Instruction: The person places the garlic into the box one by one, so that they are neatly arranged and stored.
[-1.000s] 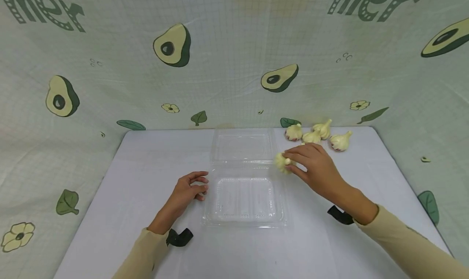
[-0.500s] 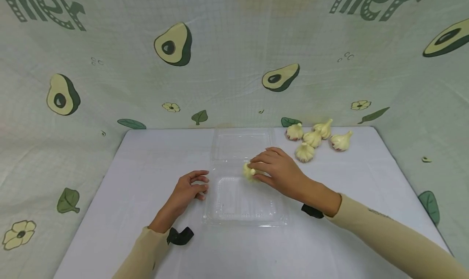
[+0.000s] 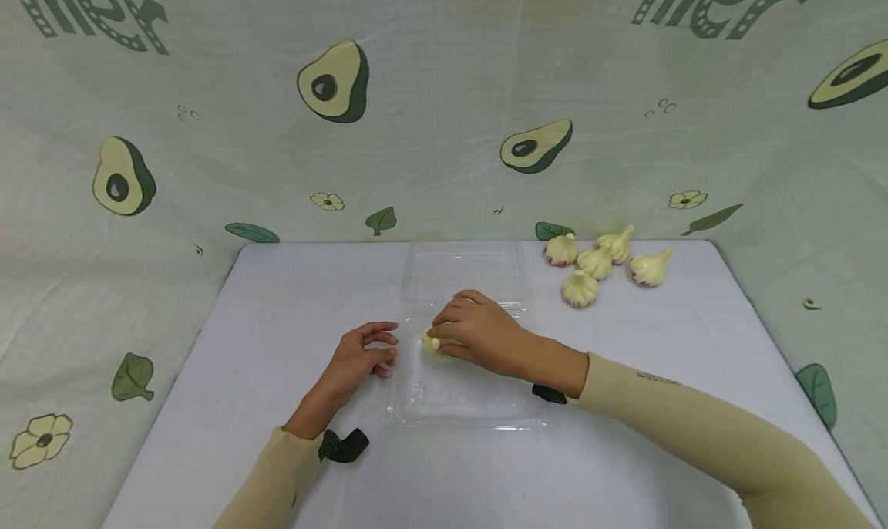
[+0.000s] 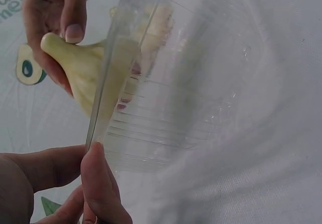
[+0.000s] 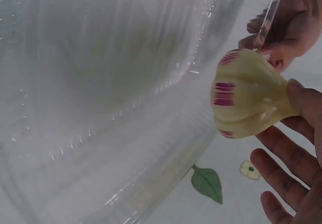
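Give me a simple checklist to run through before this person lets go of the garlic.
1. Right-hand grip secure on garlic bulb: ok, pinching its stem.
2. Left-hand grip steadying clear container: ok, pinching the rim.
3. Lid folded back: ok.
4. Bulb over the container's base: ok, toward its left side in the head view.
5. Bulb touching the base: cannot tell.
6. Five other bulbs packed: not ok, lying outside.

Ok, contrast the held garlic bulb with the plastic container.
The garlic bulb is opaque with purple marks; the plastic container is clear. The bulb is small and rounded; the container larger, boxy and open. The right hand grips the bulb; the left hand pinches the container. Both are held.
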A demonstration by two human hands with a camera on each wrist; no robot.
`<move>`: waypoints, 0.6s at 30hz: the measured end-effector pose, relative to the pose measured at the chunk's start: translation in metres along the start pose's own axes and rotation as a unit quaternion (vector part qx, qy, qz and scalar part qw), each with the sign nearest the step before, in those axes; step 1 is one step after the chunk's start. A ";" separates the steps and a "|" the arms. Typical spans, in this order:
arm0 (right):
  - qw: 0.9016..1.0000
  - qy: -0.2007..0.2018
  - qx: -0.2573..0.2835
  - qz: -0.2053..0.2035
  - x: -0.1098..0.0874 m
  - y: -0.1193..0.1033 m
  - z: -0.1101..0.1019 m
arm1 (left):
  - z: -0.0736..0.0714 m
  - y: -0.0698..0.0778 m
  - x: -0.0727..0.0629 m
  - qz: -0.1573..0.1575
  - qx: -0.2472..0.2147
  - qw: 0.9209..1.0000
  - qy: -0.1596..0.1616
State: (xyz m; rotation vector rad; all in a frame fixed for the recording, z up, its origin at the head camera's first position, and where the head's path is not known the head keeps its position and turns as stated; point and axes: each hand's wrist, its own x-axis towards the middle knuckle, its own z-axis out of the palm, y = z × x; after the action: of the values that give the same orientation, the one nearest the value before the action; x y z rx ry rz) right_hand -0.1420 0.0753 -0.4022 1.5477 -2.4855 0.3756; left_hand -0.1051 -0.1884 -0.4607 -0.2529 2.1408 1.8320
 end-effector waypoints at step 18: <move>0.998 -0.056 0.001 0.013 0.022 -0.003 0.027 | -0.001 0.000 0.001 0.004 -0.005 1.000 -0.011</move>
State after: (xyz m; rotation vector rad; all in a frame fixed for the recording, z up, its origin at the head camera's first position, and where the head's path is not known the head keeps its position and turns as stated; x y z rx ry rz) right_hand -0.1495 0.0469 -0.4207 1.5787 -2.5922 0.3032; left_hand -0.1059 -0.1891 -0.4606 -0.2250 2.1208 1.8414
